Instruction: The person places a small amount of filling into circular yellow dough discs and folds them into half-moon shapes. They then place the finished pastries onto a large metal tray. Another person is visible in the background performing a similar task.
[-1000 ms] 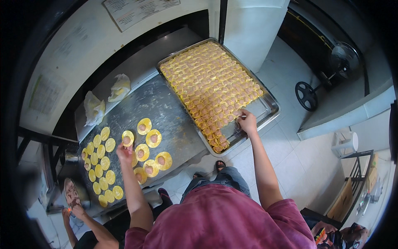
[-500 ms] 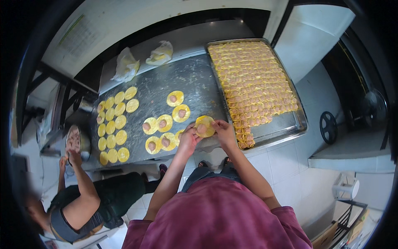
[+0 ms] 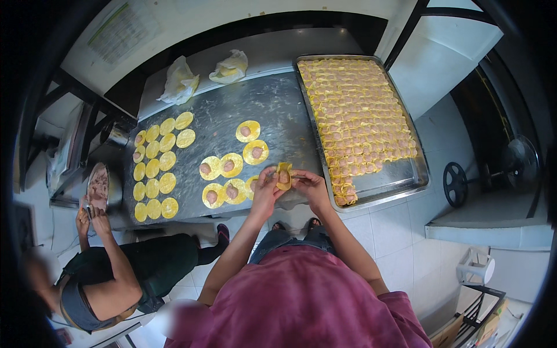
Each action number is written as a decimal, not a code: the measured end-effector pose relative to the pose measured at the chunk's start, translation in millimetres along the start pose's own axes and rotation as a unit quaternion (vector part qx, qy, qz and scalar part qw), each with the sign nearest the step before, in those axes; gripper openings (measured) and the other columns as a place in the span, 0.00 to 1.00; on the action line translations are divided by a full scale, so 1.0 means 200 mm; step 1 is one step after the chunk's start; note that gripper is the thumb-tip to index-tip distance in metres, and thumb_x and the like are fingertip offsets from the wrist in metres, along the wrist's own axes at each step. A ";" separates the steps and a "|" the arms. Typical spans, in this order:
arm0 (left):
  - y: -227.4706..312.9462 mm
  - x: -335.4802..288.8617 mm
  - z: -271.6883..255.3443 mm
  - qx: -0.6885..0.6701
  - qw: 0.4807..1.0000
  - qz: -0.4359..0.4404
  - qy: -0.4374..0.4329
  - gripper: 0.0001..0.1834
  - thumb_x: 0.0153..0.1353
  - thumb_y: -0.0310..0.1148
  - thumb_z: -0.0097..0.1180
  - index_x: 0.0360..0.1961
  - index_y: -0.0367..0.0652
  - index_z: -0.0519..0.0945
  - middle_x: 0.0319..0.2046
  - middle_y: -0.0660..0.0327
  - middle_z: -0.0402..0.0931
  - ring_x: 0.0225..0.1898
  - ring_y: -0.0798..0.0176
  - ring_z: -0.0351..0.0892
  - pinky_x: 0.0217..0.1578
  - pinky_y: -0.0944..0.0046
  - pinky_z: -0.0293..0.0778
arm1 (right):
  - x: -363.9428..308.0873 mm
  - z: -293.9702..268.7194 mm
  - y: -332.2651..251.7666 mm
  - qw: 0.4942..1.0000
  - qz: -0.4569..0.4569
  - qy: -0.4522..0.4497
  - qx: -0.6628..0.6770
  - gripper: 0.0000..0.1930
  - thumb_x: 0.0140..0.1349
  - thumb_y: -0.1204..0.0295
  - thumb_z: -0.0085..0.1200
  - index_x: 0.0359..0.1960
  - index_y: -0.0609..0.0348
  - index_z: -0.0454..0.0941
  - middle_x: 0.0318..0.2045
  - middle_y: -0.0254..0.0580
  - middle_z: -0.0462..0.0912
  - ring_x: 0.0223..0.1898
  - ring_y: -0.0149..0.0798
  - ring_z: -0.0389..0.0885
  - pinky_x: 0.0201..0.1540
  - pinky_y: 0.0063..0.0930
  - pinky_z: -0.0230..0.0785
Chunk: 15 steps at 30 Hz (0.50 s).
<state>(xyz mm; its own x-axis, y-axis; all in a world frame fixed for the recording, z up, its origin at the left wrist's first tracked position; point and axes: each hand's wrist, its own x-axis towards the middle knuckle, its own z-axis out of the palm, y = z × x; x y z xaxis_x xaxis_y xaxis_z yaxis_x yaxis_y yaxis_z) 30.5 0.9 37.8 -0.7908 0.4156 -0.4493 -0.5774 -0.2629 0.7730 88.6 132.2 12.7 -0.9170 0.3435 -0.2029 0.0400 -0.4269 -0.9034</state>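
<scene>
Between my two hands, just above the table's near edge, is a dumpling (image 3: 284, 176) of yellow wrapper folded up around pink filling. My left hand (image 3: 266, 190) grips its left side. On the other side, the fingers of my right hand (image 3: 311, 189) pinch at the wrapper's edge. Left of my hands, several round yellow wrappers lie flat with a ball of pink filling on each, such as this filled wrapper (image 3: 232, 191). One of them is partly hidden behind my left hand. To the right, a large metal tray (image 3: 400, 184) bears close rows of finished dumplings (image 3: 354, 113).
Rows of round wrappers (image 3: 167, 160), mostly bare, cover the dark table's (image 3: 272, 104) left part. Two crumpled plastic bags (image 3: 180, 81) lie at the back. At left a co-worker's hands (image 3: 93, 217) work at a metal bowl of pink filling (image 3: 100, 188). A black handwheel (image 3: 455, 184) stands right.
The wrapper in my hands was spread flat and round; now its sides are gathered up around the filling. The co-worker's hands have shifted slightly down and left at the bowl.
</scene>
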 end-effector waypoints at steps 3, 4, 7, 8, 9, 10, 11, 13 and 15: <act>-0.01 0.00 -0.02 -0.014 0.999 -0.001 -0.037 0.09 0.64 0.31 0.44 0.45 0.43 0.68 0.43 0.60 0.72 0.45 0.64 0.75 0.46 0.61 0.73 | -0.01 0.01 -0.01 0.999 -0.050 0.000 -0.013 0.10 0.50 0.83 0.56 0.36 0.63 0.78 0.34 0.34 0.78 0.37 0.26 0.75 0.43 0.18 0.66; -0.02 0.01 -0.03 -0.025 0.998 -0.001 -0.050 0.09 0.64 0.30 0.45 0.45 0.43 0.69 0.43 0.60 0.72 0.45 0.64 0.75 0.46 0.61 0.73 | -0.01 0.01 -0.02 0.997 -0.068 0.003 -0.023 0.09 0.51 0.82 0.56 0.35 0.63 0.78 0.33 0.34 0.78 0.37 0.26 0.75 0.43 0.18 0.66; -0.03 0.02 -0.05 -0.105 0.989 -0.018 -0.100 0.08 0.62 0.27 0.46 0.43 0.42 0.70 0.42 0.60 0.73 0.45 0.64 0.75 0.48 0.61 0.73 | 0.02 -0.03 0.01 0.996 -0.070 0.015 -0.052 0.09 0.51 0.81 0.56 0.36 0.62 0.77 0.34 0.33 0.77 0.37 0.26 0.75 0.44 0.18 0.65; -0.04 0.03 -0.06 -0.132 0.986 -0.029 -0.098 0.08 0.62 0.28 0.46 0.42 0.42 0.70 0.41 0.59 0.73 0.45 0.64 0.75 0.48 0.62 0.73 | 0.01 -0.02 -0.01 0.997 -0.053 0.012 -0.046 0.09 0.51 0.81 0.56 0.36 0.62 0.77 0.36 0.33 0.77 0.39 0.27 0.75 0.45 0.19 0.65; -0.06 0.04 -0.06 -0.159 0.982 -0.040 -0.096 0.07 0.62 0.28 0.46 0.42 0.41 0.71 0.40 0.59 0.74 0.44 0.64 0.75 0.48 0.63 0.73 | 0.00 -0.02 -0.04 0.998 -0.036 0.009 -0.040 0.10 0.51 0.82 0.56 0.36 0.61 0.76 0.37 0.34 0.76 0.40 0.27 0.74 0.46 0.20 0.66; -0.07 0.05 -0.07 -0.187 0.977 -0.051 -0.094 0.07 0.62 0.28 0.46 0.41 0.40 0.71 0.40 0.58 0.74 0.43 0.63 0.76 0.47 0.64 0.73 | -0.01 -0.01 -0.06 0.999 -0.019 0.006 -0.034 0.10 0.51 0.82 0.57 0.36 0.60 0.75 0.39 0.34 0.76 0.41 0.28 0.74 0.46 0.20 0.66; -0.07 0.05 -0.07 -0.197 0.976 -0.049 -0.081 0.07 0.62 0.28 0.47 0.40 0.41 0.71 0.39 0.58 0.74 0.43 0.64 0.76 0.47 0.65 0.73 | -0.03 0.00 -0.08 0.999 -0.031 -0.006 -0.016 0.11 0.51 0.82 0.57 0.37 0.60 0.75 0.41 0.34 0.75 0.42 0.29 0.74 0.47 0.21 0.66; -0.06 0.05 -0.05 -0.218 0.974 -0.044 -0.053 0.06 0.62 0.28 0.47 0.40 0.41 0.72 0.39 0.59 0.75 0.43 0.65 0.75 0.46 0.66 0.73 | -0.06 0.04 -0.11 0.998 -0.054 -0.032 0.020 0.12 0.51 0.81 0.57 0.38 0.59 0.74 0.44 0.35 0.73 0.45 0.30 0.73 0.49 0.23 0.66; -0.04 0.04 -0.03 -0.199 0.976 -0.034 -0.078 0.07 0.61 0.28 0.48 0.41 0.42 0.72 0.40 0.60 0.75 0.44 0.66 0.75 0.46 0.66 0.73 | -0.07 0.06 -0.14 0.996 -0.081 -0.038 -0.008 0.12 0.50 0.81 0.58 0.38 0.59 0.74 0.46 0.35 0.72 0.46 0.30 0.72 0.51 0.25 0.66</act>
<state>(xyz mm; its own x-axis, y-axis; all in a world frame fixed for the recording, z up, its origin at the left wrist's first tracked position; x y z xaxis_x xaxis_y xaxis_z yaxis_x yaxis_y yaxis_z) 28.4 0.9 25.9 -0.7250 0.5628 -0.3970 -0.6856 -0.5341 0.4947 95.4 129.3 44.5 -0.9391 0.3427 -0.0245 -0.1060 -0.3568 -0.9281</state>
